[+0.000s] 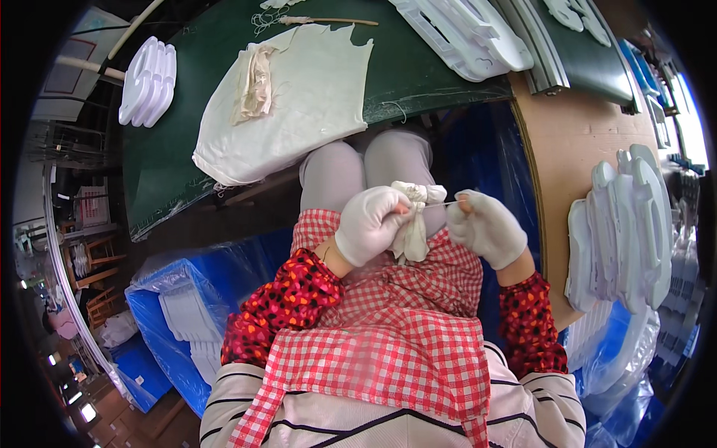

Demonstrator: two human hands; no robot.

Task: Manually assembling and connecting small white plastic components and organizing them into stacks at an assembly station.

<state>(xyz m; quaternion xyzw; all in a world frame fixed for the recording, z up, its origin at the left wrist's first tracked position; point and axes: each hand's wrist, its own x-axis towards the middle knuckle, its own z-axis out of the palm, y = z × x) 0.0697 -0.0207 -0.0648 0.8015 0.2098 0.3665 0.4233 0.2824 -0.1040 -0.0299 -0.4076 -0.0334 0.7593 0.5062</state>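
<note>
Above my lap, my left hand wears a white glove with bare fingertips and is closed on a bunched white cloth. A thin white thread runs taut from the cloth to my right hand. That hand, gloved the same way, pinches the thread between its fingertips. Part of the cloth hangs down over the red checked apron. A large white cloth is spread over the edge of the green table, with a crumpled cream rag lying on it.
White plastic parts stand stacked on the table at the left, at the top, and on a brown board at the right. A thin wooden stick lies at the back. A blue plastic-lined bin with white parts stands at lower left.
</note>
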